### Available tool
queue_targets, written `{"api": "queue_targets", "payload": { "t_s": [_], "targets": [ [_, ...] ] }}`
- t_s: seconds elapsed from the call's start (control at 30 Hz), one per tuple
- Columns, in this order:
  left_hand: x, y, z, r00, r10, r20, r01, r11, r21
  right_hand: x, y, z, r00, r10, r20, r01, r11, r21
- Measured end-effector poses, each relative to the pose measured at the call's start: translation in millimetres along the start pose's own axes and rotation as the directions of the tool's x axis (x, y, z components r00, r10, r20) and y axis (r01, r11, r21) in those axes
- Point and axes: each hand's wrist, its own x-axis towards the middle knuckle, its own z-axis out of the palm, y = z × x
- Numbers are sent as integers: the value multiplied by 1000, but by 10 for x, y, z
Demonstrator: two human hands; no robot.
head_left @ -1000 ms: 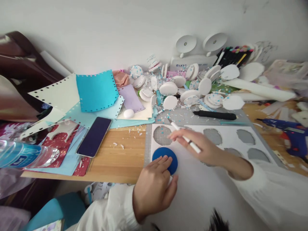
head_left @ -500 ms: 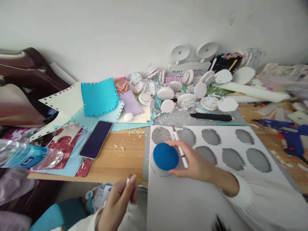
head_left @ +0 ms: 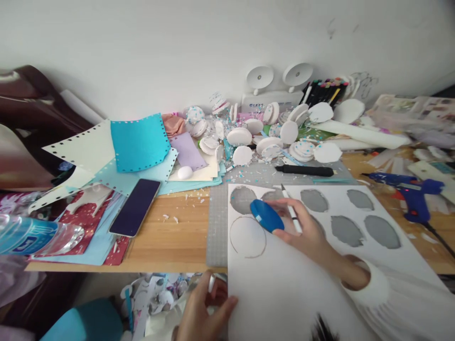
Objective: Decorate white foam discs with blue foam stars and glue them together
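Note:
My right hand grips a blue round disc by its edges, tilted up off the white sheet. A slim white pen with a dark tip is also tucked in that hand. Left of the disc, a thin drawn circle shows on the sheet, with a small gap near its bottom. Several rough round holes in the sheet reveal a grey cutting mat. At the sheet's lower left edge is my left hand, closed on a small white pen cap, its thumb reaching the sheet.
White round cutouts and scraps are heaped along the back. A black cutter-like tool lies behind the sheet. A blue glue gun rests right; a phone, coloured papers and a water bottle are left.
My right hand has lifted and tilted the blue disc, moving it right and uncovering the drawn circle. My left hand has come right and down to the sheet's edge.

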Motion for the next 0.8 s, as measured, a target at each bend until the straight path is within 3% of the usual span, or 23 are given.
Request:
{"api": "queue_targets", "payload": {
  "t_s": [0.17,0.33,0.43,0.6,0.8],
  "targets": [
    [-37,94,-22,996,55,-70,-70,970,-234,4,-156,-84,997,-82,-10,82,996,-31],
    [39,285,-430,977,73,-201,-121,963,-242,-11,-637,-460,951,-276,-140,246,948,-202],
    [141,292,-585,978,87,-192,-129,967,-218,-19,-786,-578,938,-281,-204,226,940,-255],
    [326,311,-446,971,155,-181,-181,974,-137,17,-586,-476,941,-294,-165,250,937,-243],
    [397,428,-367,979,164,-125,-169,985,-30,27,-171,-229,981,-187,50,194,938,-289]
  ]
}}
